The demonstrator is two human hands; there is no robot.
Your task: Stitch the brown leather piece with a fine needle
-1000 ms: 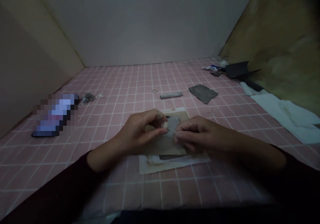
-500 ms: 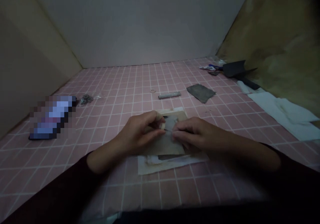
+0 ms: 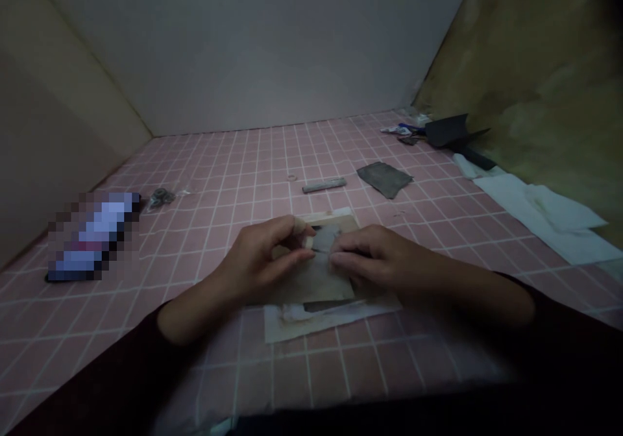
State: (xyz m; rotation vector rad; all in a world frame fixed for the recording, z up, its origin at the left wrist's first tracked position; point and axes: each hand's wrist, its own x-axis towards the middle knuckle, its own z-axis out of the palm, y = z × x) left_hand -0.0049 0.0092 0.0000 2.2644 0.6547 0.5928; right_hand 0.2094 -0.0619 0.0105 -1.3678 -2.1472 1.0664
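My left hand [image 3: 267,251] is closed in a pinch, with a small pale piece [image 3: 308,242] between thumb and fingers. Facing it, my right hand [image 3: 367,254] has its fingers pressed together by a thin dark sliver in the gap between the hands; what it grips is too small to name. Below both hands lies a beige sheet [image 3: 316,287], on top of a stained white paper [image 3: 287,333]. A dark grey patch shows between these layers at the near side.
Beyond the hands lie a grey tube [image 3: 324,185], a small ring [image 3: 291,178] and a dark grey sheet [image 3: 385,179]. A phone [image 3: 95,236] and a bagged item [image 3: 162,196] are at left. White papers [image 3: 549,215] and a black scoop [image 3: 448,132] lie at right.
The whole view has shifted slightly, so things on the table appear a little further left. Both hands keep nearly the same pose over the sheets.
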